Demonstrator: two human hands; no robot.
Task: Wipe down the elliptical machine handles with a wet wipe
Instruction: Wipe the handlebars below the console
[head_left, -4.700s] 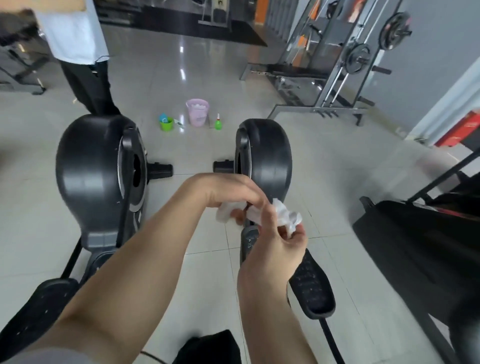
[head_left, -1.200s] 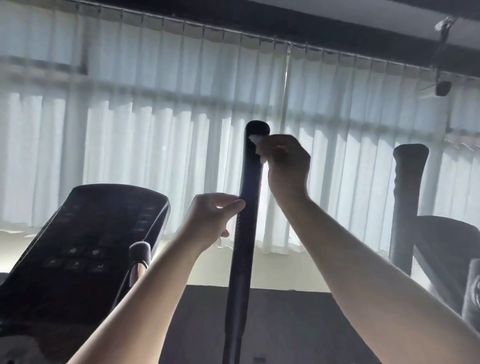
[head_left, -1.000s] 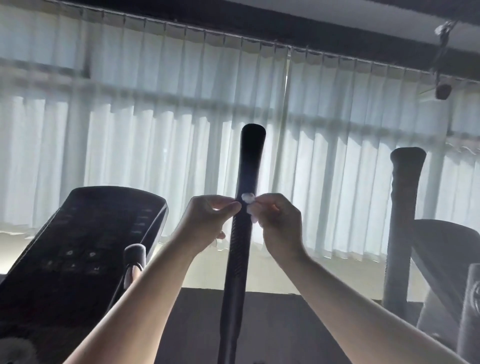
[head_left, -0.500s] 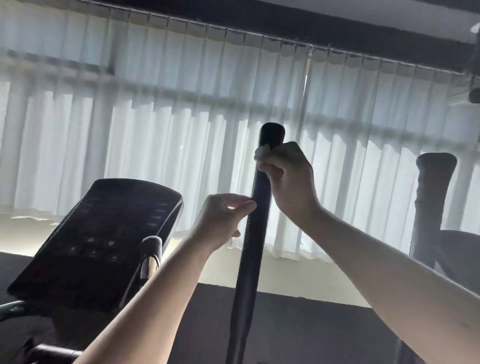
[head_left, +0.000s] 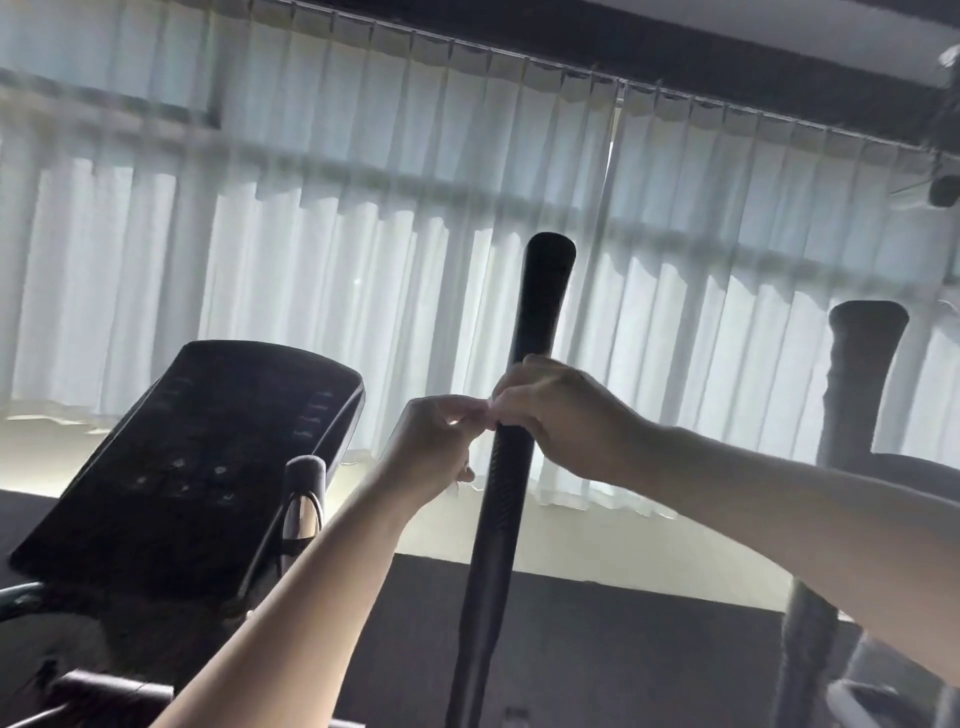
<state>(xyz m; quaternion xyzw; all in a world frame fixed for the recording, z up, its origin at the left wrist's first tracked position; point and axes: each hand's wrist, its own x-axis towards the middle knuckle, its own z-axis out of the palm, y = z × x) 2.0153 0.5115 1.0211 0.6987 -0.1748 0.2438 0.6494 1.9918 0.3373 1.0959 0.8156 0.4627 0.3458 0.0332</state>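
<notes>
A tall black elliptical handle (head_left: 540, 306) rises up the middle of the head view. My right hand (head_left: 561, 415) wraps around it about a third of the way down, with the wet wipe (head_left: 490, 402) mostly hidden under the fingers; only a small white edge shows. My left hand (head_left: 434, 447) is just left of the handle, its fingertips meeting the right hand's fingers beside the pole. Whether the left hand holds the pole or the wipe's edge is not clear.
The dark console (head_left: 208, 447) stands at the left with a short padded grip (head_left: 304, 493) beside it. A second tall handle (head_left: 862, 374) stands at the right. White backlit curtains (head_left: 311, 260) fill the background.
My right hand slid down the handle from near the top to about the level of my left hand. The left hand stayed beside the pole.
</notes>
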